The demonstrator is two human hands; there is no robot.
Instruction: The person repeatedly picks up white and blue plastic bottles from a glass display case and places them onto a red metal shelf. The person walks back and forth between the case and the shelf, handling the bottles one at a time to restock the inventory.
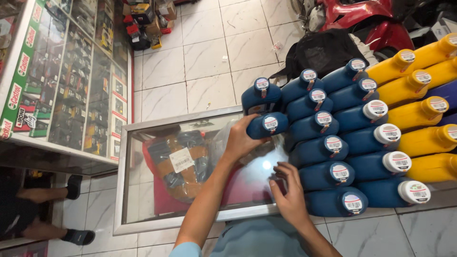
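Now the left hand [240, 138] grips a blue bottle [267, 125] on the glass bench [190, 209], while the open right hand [288, 190] touches the stacked blue bottles [328, 173].

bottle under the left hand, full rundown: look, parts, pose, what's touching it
The blue bottle is dark blue, plastic by its look, with a blue cap bearing a round white sticker and what looks like a small red seal. It stands on the glass countertop at the left edge of a block of matching blue bottles, its cap towards the camera. The left hand grips its body from the left side; the neighbouring blue bottles sit close on its right. The right hand is lower, apart from it.
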